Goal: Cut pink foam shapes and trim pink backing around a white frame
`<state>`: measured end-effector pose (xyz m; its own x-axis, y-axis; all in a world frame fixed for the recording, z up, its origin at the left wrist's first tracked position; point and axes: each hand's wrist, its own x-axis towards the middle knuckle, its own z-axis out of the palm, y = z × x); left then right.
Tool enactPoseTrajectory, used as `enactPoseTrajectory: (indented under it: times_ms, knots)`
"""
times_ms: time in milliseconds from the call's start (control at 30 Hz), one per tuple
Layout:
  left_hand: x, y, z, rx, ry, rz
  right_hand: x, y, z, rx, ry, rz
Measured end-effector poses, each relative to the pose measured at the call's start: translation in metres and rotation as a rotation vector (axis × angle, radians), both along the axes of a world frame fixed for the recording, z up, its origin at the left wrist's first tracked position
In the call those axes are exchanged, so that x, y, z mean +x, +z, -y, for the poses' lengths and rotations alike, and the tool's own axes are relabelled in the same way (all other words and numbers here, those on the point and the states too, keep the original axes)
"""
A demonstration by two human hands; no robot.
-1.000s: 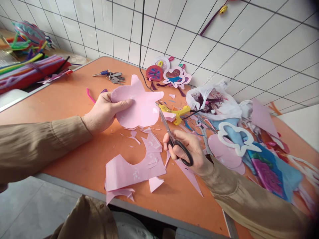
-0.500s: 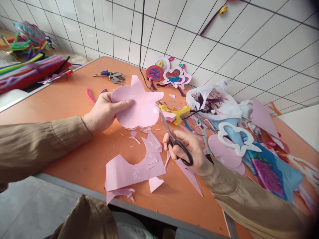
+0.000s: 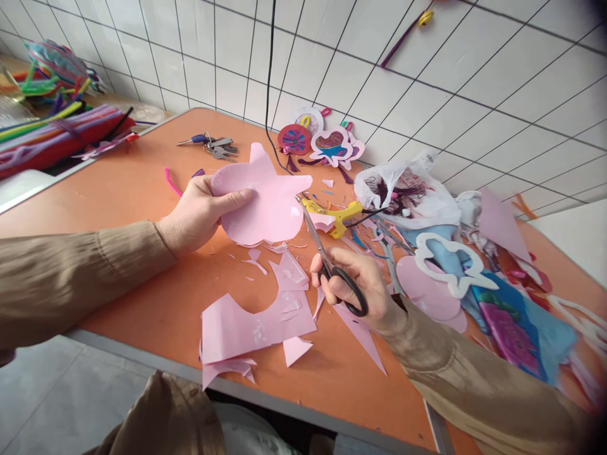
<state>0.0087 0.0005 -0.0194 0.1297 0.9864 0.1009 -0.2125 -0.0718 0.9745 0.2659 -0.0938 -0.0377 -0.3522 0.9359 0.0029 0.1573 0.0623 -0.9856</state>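
Observation:
Between thumb and fingers, my left hand (image 3: 203,205) pinches the left side of a pink paper cutout (image 3: 265,202) with a wavy outline, held above the orange table. My right hand (image 3: 363,284) grips black-handled scissors (image 3: 315,237), fingers in the loops. Their blades look closed, and the tips are at the cutout's right edge; whether they touch it I cannot tell. Below lies a large curved pink paper offcut (image 3: 256,328) with smaller scraps around it. A yellow glue gun (image 3: 339,218) rests just behind the scissors.
Keys (image 3: 220,148) lie at the back, near finished paper ornaments (image 3: 327,142) against the tiled wall. A white plastic bag (image 3: 412,193), a white scalloped frame (image 3: 448,287) and a blue package (image 3: 512,328) crowd the right side. Pipe cleaners (image 3: 61,139) are heaped at left. A black cable (image 3: 270,76) hangs down.

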Motion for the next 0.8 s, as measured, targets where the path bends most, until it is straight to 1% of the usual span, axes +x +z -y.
enactPoseTrajectory:
  times_ms: [267,567,800]
  knots:
    - [0.0000,0.0004,-0.0002,-0.013,0.010,-0.002,0.0003,0.0008,0.0001,0.003,-0.004,0.018]
    - [-0.0001,0.0001,-0.0009,-0.008,0.011,0.006,-0.0006,-0.0007,0.0007,-0.019,0.007,-0.016]
    - [-0.0006,-0.0002,-0.0010,0.001,0.001,0.002,-0.0005,0.0008,0.0003,0.002,0.009,-0.032]
